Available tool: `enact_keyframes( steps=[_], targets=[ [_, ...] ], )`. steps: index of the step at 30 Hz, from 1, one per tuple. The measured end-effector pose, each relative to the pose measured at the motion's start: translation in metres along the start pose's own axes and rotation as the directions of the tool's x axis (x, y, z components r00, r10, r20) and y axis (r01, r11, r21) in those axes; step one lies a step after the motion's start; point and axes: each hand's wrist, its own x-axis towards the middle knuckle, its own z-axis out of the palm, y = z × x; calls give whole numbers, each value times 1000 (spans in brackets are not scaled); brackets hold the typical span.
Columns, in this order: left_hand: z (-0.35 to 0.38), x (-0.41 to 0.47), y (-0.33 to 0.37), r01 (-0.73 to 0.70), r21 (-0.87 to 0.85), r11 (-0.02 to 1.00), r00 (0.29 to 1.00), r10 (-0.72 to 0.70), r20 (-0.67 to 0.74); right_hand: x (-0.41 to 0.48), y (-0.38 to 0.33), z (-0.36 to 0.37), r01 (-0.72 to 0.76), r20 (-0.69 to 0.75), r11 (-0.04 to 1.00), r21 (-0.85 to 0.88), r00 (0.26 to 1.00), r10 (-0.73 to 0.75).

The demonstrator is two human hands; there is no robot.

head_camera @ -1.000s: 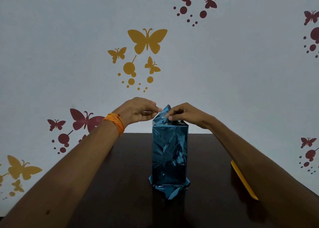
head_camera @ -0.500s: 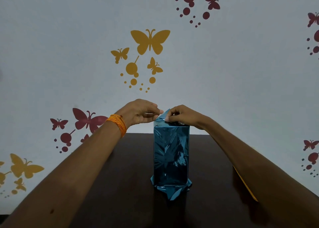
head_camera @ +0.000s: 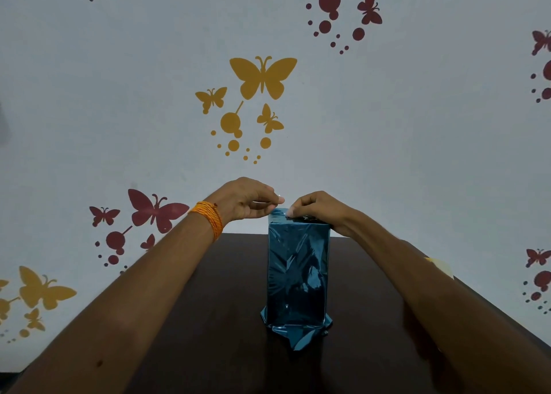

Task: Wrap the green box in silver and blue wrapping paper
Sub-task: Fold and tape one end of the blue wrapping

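We judge this to be the closing of the top end: the green box itself is out of sight, covered on every face we can see by the blue wrapping paper (head_camera: 298,274), and the parcel stands upright near the middle of the dark counter (head_camera: 208,319), its lower end already folded into a pointed flap (head_camera: 298,338) that lies flat towards us. The left hand (head_camera: 250,198), with an orange thread band (head_camera: 208,219) on its wrist, is at the top left corner with its fingers (head_camera: 268,196) curled. Thumb and forefinger pinch what looks like a small clear strip of tape (head_camera: 276,204), though it is too small for us to be sure. The right hand (head_camera: 319,211) rests on the top, its fingers (head_camera: 293,211) bent and nipping the folded paper at the left part of the top edge. To do this well, we would keep the right hand pressing the fold hard against the box so that it cannot spring up, since this glossy film looks slippery and creases easily. We would lay the strip across the flap's edge in one pass, then smooth it outward with a fingertip. We would push straight down rather than sideways, because the tall parcel could tip. A yellow object (head_camera: 441,267) lies at the counter's right edge, mostly hidden behind the right forearm.
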Motion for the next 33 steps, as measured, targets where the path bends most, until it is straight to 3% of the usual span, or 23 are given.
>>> enact_keyframes(
  steps=[11,17,22,28,33],
  targets=[
    [-1,1,-1,73,-51,996,997,-71,37,-2,-6,0,-203,64,933,296,979,193],
    [2,2,-9,176,-14,984,983,-175,46,-6,-10,3,-208,71,933,293,978,196],
    [6,5,-7,64,128,990,997,-58,-48,-6,-9,4,-203,71,938,282,979,191],
    [7,8,-6,98,197,975,995,-92,-40,-9,-8,3,-200,66,937,286,980,189],
    [8,11,-8,58,290,955,997,-40,-70,-7,-5,3,-199,62,942,271,980,189]
  ],
)
